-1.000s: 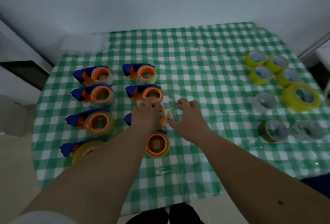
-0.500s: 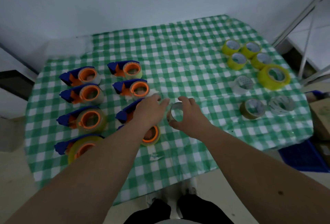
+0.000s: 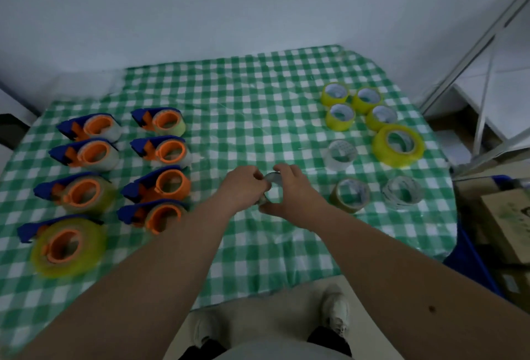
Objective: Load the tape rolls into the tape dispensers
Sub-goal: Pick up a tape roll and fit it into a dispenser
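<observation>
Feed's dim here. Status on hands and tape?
Both hands, left and right, grip one clear tape roll above the table. Third right-column dispenser looks empty. Nothing in the way.

Clear tape roll (image 3: pixel 271 187) mostly hidden between left hand (image 3: pixel 243 186) and right hand (image 3: pixel 291 193). Cardboard box (image 3: pixel 510 222) cut by right edge; print unreadable.

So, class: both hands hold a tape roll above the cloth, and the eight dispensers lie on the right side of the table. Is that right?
Not quite. The head view shows the dispensers on the left side; both hands do hold the tape roll above the cloth.
</observation>
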